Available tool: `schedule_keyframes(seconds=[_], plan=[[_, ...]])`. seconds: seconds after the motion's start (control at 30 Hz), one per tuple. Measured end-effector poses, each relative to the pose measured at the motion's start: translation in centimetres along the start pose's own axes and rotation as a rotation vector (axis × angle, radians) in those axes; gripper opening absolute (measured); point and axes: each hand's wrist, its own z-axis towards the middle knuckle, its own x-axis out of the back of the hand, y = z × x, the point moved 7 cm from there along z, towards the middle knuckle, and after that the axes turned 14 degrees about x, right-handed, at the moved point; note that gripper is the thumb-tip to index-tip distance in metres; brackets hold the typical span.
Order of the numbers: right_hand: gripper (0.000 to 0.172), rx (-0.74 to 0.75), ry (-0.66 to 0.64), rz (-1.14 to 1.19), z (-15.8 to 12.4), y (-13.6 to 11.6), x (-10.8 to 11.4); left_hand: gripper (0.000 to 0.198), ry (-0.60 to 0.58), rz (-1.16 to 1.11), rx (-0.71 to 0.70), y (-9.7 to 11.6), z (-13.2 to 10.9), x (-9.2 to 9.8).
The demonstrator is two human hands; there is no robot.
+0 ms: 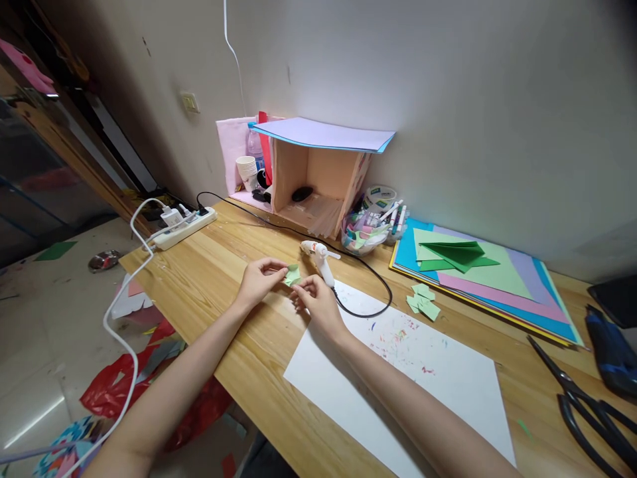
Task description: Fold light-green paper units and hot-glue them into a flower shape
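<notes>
Between my two hands is a small piece of light green paper (292, 273), held above the wooden table. My left hand (261, 279) pinches its left side between thumb and fingers. My right hand (318, 302) grips its lower right edge, with the fingertips partly hidden. Just beyond my right hand lies a white glue gun (320, 260) with a black cord. Under my right forearm a white sheet of paper (423, 372) bears coloured smudges. A small pile of light green paper pieces (423, 302) rests beyond that sheet.
Coloured paper sheets (497, 282) are stacked at the right, near black scissors (577, 398). Against the wall stands a cardboard box (318, 166) beside a plastic tub (363, 236) of scraps and markers. A power strip (184, 229) sits at the left edge; a red plastic bag (124, 378) lies below.
</notes>
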Motion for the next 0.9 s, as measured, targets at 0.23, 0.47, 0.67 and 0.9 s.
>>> schedule_keyframes(seconds=[0.23,0.47,0.67,0.9], plan=[[0.027,0.031,0.074,0.15,0.2,0.1,0.3,0.03,-0.075,0.04,-0.015,-0.3,-0.1,-0.7],[0.025,0.118,0.093,0.076,0.1,-1.2,0.7,0.031,-0.123,0.053,-0.009,0.2,-0.5,-1.0],[0.024,0.139,0.085,0.066,0.2,-1.3,0.7,0.032,-0.079,0.04,0.019,0.4,-0.6,-0.9],[0.017,0.175,0.075,0.045,0.2,-1.6,0.7,0.037,-0.114,-0.055,0.08,-0.6,-0.3,-1.0]])
